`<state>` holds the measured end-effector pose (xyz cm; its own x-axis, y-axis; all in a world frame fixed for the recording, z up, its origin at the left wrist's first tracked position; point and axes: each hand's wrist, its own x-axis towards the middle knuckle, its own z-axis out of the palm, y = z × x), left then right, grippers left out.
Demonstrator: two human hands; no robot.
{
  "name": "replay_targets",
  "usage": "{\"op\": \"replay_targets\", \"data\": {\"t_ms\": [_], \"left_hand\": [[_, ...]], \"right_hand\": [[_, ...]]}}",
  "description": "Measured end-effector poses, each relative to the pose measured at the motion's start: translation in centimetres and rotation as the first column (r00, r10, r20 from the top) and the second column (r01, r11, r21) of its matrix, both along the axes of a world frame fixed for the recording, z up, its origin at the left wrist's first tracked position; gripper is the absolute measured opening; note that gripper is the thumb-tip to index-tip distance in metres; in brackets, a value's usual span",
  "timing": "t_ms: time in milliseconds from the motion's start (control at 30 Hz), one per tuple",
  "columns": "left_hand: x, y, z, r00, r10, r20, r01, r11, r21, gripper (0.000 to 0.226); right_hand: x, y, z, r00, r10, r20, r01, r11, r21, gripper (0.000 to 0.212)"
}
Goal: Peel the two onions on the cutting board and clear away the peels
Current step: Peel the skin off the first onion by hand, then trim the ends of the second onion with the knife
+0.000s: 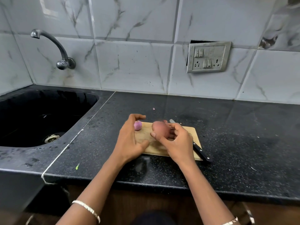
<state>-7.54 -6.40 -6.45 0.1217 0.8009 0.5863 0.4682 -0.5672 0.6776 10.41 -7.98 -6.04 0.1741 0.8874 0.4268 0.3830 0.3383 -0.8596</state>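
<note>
A wooden cutting board (193, 135) lies on the black counter. My right hand (177, 142) grips a brown-skinned onion (159, 129) just above the board; the onion looks blurred. A small purple peeled onion (138, 125) sits at the board's far left corner. My left hand (129, 140) hovers beside it with fingers spread in a loose curve, holding nothing, thumb over the board.
A black-handled knife (201, 151) lies along the board's right side, its blade tip (172, 121) showing past my right hand. A black sink (40, 117) with a tap (53, 47) is to the left. A small purple scrap (153, 108) lies on the counter behind the board.
</note>
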Motion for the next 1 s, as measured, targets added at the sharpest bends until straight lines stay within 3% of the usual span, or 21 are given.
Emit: {"op": "replay_targets", "data": {"t_ms": [100, 300, 433, 500, 600, 700, 800, 1000], "left_hand": [[2.1, -0.6, -0.5, 0.995, -0.052, -0.08, 0.049, 0.998, -0.039, 0.071], [3.4, 0.6, -0.2, 0.998, -0.029, -0.054, 0.028, 0.999, -0.034, 0.056], [2.9, 1.0, -0.6, 0.996, -0.078, -0.047, 0.077, 0.997, -0.006, 0.054], [2.8, 1.2, -0.9, 0.994, -0.101, -0.044, 0.1, 0.995, -0.02, 0.059], [2.8, 1.4, -1.1, 0.994, -0.105, -0.026, 0.103, 0.992, -0.069, 0.06], [2.8, 1.6, -1.2, 0.991, -0.131, 0.008, 0.132, 0.986, -0.106, 0.057], [2.8, 1.7, -1.2, 0.988, -0.155, 0.013, 0.155, 0.979, -0.134, 0.055], [2.9, 1.7, -1.2, 0.988, -0.152, -0.02, 0.148, 0.977, -0.154, 0.055]], "right_hand": [[-0.1, 0.4, -0.3, 0.997, -0.067, -0.035, 0.067, 0.998, 0.005, 0.051], [0.2, 0.5, -0.5, 0.996, -0.09, 0.03, 0.091, 0.994, -0.061, 0.053], [0.8, -0.7, 0.4, 0.998, -0.061, 0.02, 0.063, 0.994, -0.084, 0.036], [1.6, -1.7, 1.2, 0.991, -0.12, 0.063, 0.121, 0.992, -0.018, 0.029], [3.7, -3.0, 1.9, 0.856, -0.382, 0.349, 0.361, 0.924, 0.126, 0.018], [5.5, -3.6, 1.9, 0.651, -0.37, 0.663, 0.499, 0.867, -0.006, 0.024], [5.9, -3.8, 1.4, 0.623, -0.243, 0.744, 0.491, 0.861, -0.129, 0.031], [5.2, -3.3, 1.5, 0.497, -0.19, 0.847, 0.509, 0.854, -0.108, 0.028]]}}
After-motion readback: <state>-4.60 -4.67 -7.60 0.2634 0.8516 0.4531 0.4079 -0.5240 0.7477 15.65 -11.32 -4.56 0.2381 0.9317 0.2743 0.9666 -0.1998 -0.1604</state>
